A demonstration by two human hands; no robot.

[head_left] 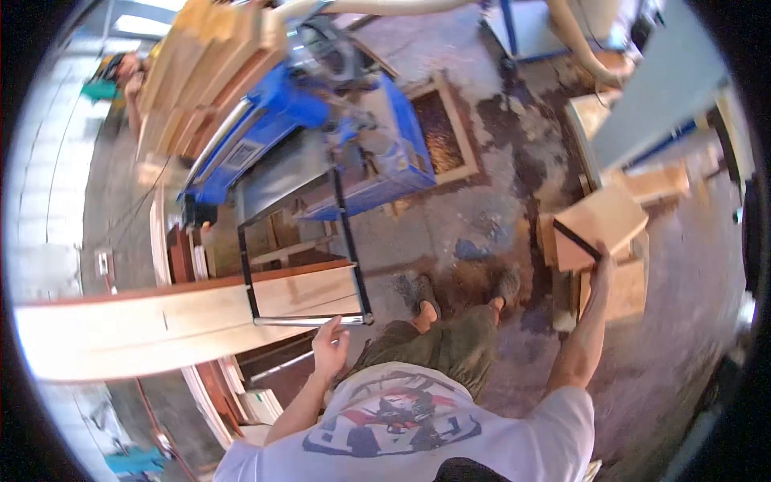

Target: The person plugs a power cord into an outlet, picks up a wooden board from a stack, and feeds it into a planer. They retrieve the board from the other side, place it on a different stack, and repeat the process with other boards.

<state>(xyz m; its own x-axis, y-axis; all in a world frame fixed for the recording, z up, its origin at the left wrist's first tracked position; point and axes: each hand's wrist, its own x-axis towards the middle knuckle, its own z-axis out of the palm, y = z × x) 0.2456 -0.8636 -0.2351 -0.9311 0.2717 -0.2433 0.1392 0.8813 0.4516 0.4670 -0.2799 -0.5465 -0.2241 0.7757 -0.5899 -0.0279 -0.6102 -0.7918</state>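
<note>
On my right side, a light wooden board (608,218) with a dark strip along its near edge lies on a stack of wood pieces (625,291). My right hand (602,263) grips this board at its near corner; some of the fingers are hidden. My left hand (329,349) is held out with its fingers apart and nothing in it. It is close to the metal roller (309,320) at the end of a black frame (348,233). Beneath that frame runs a long pale plank (161,325), reaching far to the left.
Ahead on the left stands a blue machine (401,132), with thick stacked planks (201,72) beyond it. A wooden frame (464,132) with shavings inside lies on the stained floor. Upper right, a large grey panel (662,92) leans near a pale hose (582,52).
</note>
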